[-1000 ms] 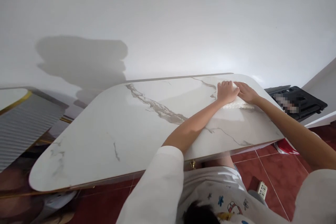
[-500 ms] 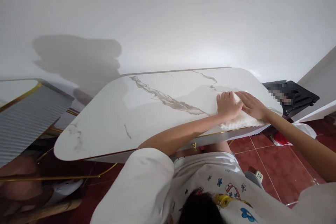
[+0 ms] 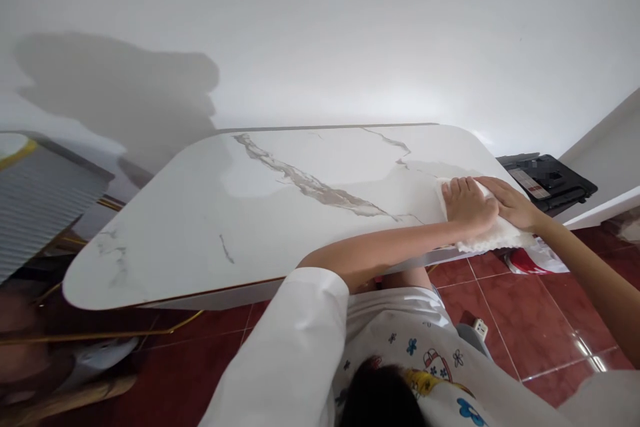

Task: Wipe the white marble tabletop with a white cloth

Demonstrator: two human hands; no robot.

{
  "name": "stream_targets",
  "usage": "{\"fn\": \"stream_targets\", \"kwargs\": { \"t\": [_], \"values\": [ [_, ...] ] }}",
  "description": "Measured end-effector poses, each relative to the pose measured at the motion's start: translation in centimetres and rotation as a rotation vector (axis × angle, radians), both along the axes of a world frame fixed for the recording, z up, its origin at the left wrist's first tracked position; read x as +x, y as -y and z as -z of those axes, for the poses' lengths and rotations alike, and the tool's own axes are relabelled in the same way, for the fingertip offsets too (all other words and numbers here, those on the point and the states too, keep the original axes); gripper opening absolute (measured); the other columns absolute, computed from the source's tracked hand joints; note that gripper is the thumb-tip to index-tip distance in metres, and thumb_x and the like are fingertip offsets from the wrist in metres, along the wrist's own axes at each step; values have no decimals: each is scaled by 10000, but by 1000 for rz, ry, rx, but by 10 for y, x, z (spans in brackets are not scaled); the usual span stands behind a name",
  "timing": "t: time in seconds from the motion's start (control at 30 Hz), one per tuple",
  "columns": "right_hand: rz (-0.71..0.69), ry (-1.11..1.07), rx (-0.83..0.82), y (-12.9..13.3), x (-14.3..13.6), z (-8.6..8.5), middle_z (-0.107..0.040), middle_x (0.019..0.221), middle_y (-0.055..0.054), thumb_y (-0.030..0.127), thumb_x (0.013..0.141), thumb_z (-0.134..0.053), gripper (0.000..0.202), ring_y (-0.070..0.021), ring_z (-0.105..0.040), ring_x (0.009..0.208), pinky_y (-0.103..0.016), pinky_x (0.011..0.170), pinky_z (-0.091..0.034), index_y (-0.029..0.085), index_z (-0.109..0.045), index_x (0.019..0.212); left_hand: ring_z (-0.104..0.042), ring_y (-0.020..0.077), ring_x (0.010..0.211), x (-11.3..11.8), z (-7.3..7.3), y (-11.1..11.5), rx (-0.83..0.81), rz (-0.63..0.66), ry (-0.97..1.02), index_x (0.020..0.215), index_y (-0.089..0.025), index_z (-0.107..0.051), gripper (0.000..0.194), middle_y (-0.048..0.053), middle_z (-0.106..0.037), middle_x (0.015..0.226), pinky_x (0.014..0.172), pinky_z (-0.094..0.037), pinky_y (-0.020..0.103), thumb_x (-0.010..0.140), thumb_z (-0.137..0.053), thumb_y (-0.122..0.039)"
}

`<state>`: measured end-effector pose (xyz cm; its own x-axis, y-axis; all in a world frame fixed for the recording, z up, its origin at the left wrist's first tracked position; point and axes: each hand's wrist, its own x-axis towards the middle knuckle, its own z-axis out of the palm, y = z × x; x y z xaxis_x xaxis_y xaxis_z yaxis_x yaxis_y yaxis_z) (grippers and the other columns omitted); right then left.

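Both my hands press a bumpy white cloth (image 3: 493, 238) onto the right end of a white marble-patterned tabletop (image 3: 170, 220). My left hand (image 3: 469, 205) is on top of the cloth, fingers close together and bent over it. Beside it, my right hand (image 3: 517, 207) bears down on the cloth's right part, its fingertips partly hidden behind the left hand. Part of the cloth hangs past the table's front edge.
A white wall (image 3: 325, 33) runs along the table's back. To the right is a black case-like object (image 3: 565, 180). A ribbed grey cabinet (image 3: 50, 193) stands left. A white socket block (image 3: 481, 327) is low down, above red floor tiles (image 3: 530, 320).
Both hands have slid right with the cloth, which now overhangs the front edge more. The view has shifted slightly, so the table appears further left.
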<state>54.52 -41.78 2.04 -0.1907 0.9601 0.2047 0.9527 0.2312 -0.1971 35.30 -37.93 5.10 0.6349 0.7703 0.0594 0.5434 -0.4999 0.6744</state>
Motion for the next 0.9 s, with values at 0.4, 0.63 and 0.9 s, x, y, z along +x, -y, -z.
{"fn": "stream_targets", "kwargs": {
  "t": [0.4,0.63,0.9],
  "values": [
    [104,-14,44,-128,23,2,-529,1493,-87,707,925,-193,774,-328,-471,1389,-537,1171,-371,230,-470,1469,-426,228,1356,42,7,-120,150,-88,-32,1198,-181,-533,338,112,-572,1379,1204,-214,427,992,-274,-252],
    [137,-12,60,-212,33,4,-543,1485,-84,637,932,-281,701,-338,-487,1373,-550,1159,-368,210,-498,1443,-454,212,1350,59,13,-200,243,-132,-67,1210,-199,-561,370,90,-588,1390,1171,-253,402,992,-262,-221],
    [206,-23,37,-263,32,4,-527,1497,-86,598,951,-291,671,-328,-496,1357,-511,1146,-393,194,-494,1447,-487,252,1316,69,19,-248,363,-191,-99,1251,-177,-572,408,130,-606,1367,1140,-289,443,968,-279,-191]
  ]
}}
